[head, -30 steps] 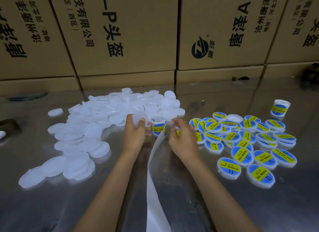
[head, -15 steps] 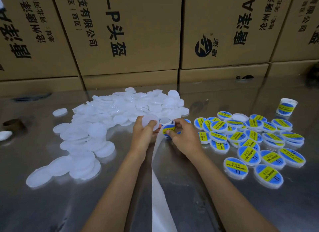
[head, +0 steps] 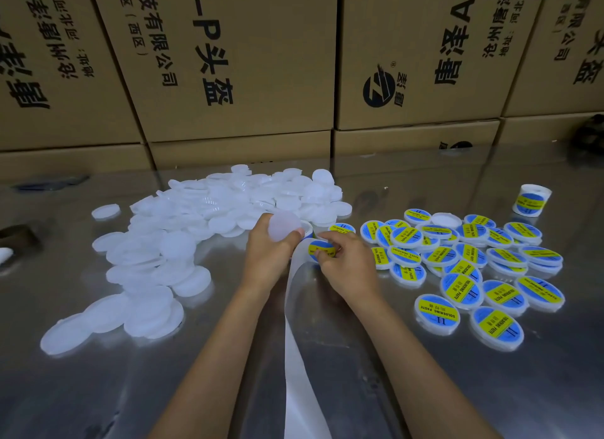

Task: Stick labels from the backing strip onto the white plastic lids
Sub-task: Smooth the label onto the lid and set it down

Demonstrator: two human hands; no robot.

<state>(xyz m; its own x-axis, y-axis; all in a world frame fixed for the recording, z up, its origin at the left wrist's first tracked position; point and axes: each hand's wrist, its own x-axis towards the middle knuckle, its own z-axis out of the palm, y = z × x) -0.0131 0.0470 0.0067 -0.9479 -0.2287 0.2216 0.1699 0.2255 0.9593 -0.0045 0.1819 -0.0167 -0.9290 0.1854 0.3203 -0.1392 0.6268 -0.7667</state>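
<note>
My left hand (head: 266,255) holds a plain white lid (head: 283,225) upright between thumb and fingers. Just right of it my right hand (head: 344,263) pinches a blue and yellow label (head: 322,248) at the top of the white backing strip (head: 299,350), which trails down toward me between my forearms. The label roll (head: 307,228) sits mostly hidden behind my hands. A large heap of unlabelled white lids (head: 202,216) spreads across the left of the metal table (head: 359,389). Labelled lids (head: 470,262) lie clustered on the right.
Stacked cardboard boxes (head: 235,62) wall off the back of the table. A second label roll (head: 532,199) stands at the far right. A dark object (head: 16,236) and a white piece (head: 5,255) lie at the left edge.
The label has come off the roll and now sits between my right fingertips beside the lid. My left hand has raised the lid slightly and my hands have drawn closer together.
</note>
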